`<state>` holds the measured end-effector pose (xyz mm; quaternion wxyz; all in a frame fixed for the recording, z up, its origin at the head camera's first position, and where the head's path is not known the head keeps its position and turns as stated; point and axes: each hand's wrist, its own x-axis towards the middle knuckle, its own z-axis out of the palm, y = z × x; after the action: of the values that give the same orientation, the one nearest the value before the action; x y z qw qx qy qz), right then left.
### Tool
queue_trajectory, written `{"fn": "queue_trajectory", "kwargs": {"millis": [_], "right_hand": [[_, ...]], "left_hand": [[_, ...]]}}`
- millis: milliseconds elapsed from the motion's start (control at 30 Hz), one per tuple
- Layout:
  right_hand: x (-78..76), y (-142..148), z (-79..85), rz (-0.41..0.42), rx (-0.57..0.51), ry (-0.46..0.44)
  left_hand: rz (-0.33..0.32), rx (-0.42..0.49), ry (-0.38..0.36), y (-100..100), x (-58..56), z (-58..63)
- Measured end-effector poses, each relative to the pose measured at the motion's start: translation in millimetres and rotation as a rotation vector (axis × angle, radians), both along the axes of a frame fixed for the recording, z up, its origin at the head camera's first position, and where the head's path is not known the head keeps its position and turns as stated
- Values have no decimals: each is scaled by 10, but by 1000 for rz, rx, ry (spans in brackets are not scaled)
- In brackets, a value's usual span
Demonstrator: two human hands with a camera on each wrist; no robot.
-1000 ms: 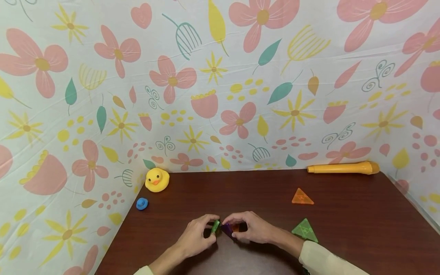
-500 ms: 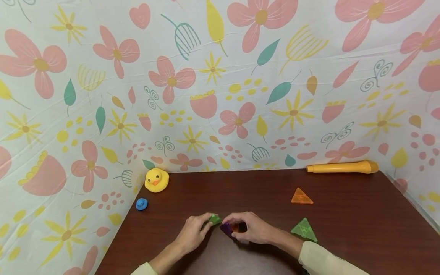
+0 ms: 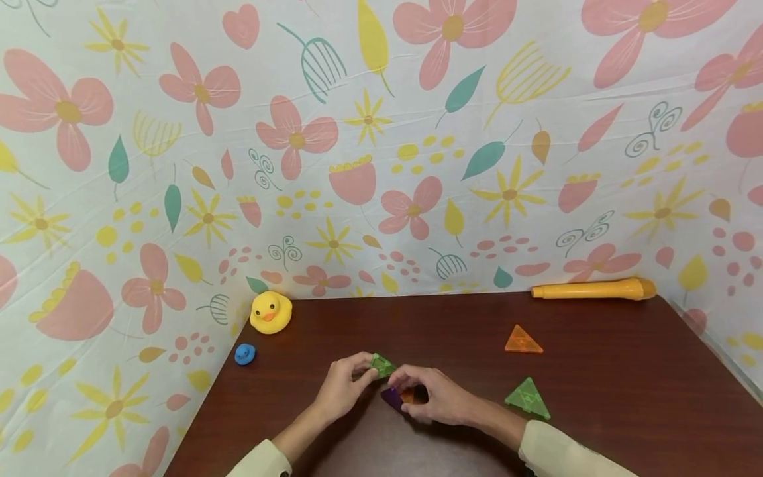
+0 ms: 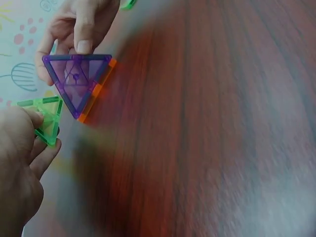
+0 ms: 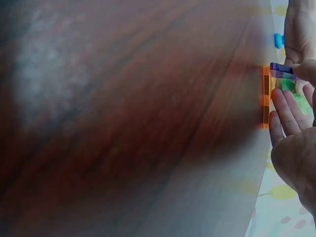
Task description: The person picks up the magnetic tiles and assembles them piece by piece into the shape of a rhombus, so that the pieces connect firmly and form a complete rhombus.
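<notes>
A: What is the left hand point(image 3: 342, 391) doing, please?

B: It pinches a small green tile point(image 3: 382, 366) between the thumb and the fingers. The tile has the form of a triangle, and it is held tilted.

A: And the right hand point(image 3: 440, 396)?

B: This one grips a purple tile point(image 4: 76, 79), also a triangle, with the thumb on its edge. Along one side of the purple tile, an orange piece point(image 5: 266, 96) meets it at an angle.

A: Are the green one and the purple one touching?

B: They are very near, the green one a little farther and more to the left. Whether they touch, I cannot tell.

A: What else lies on the table point(image 3: 357, 324)?

B: On the right there is a loose green triangle point(image 3: 528, 399), just beside the right forearm, and farther away a loose orange triangle point(image 3: 522, 340). At the far right, a yellow microphone point(image 3: 596, 290) lies along the edge.

A: And on the left side?

B: A yellow duck point(image 3: 271, 313) is at the far left corner. Nearer to us is a smaller blue duck point(image 3: 245, 354).
</notes>
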<state>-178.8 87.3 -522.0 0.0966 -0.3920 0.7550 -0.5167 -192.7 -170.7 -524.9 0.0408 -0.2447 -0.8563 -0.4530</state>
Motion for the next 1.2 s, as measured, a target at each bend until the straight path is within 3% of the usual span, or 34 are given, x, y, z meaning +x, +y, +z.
{"fn": "queue_trajectory", "kwargs": {"millis": [333,833,1200], "right_hand": [[8,-7,-32,-10,-30,88],[31,3,-40,-32,-16,136],[40,6,-36,-38,-24,107]], "left_hand": [[-51,26,-64,189,0,-48],[-84,45,-47,244,42,-74],[-130,31,-23,202,71,-79]]}}
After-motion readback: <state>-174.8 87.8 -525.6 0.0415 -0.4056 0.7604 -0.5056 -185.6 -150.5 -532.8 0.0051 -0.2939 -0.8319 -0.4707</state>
